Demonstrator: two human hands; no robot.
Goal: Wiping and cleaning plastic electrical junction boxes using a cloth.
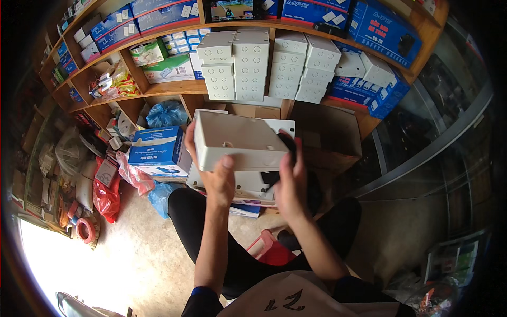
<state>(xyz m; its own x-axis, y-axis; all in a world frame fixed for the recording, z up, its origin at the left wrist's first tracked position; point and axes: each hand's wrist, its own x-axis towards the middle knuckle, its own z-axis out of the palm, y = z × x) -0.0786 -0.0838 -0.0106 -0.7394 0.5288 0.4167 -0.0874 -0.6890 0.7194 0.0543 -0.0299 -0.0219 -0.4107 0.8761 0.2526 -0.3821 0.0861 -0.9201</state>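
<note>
A white plastic junction box (241, 138) is held up in front of the shelves, tilted, with a round knockout on its near side. My left hand (222, 174) grips its left end, the thumb on the near wall. At the right end my right hand (291, 174) holds a black cloth (288, 144) against the box; the fingers are partly hidden and blurred. Beneath the held box lie more white boxes (247, 182), with dark slots in their surfaces. Stacks of similar white boxes (250, 65) stand on the shelf beyond.
Wooden shelves (158, 90) hold blue cartons. A blue-and-white pump carton (156, 148) stands to the left, near red (106, 198) and blue (164, 196) plastic bags. An open cardboard box (332, 130) is at right, beside a glass cabinet (420, 115). A red plastic stool (273, 249) is below.
</note>
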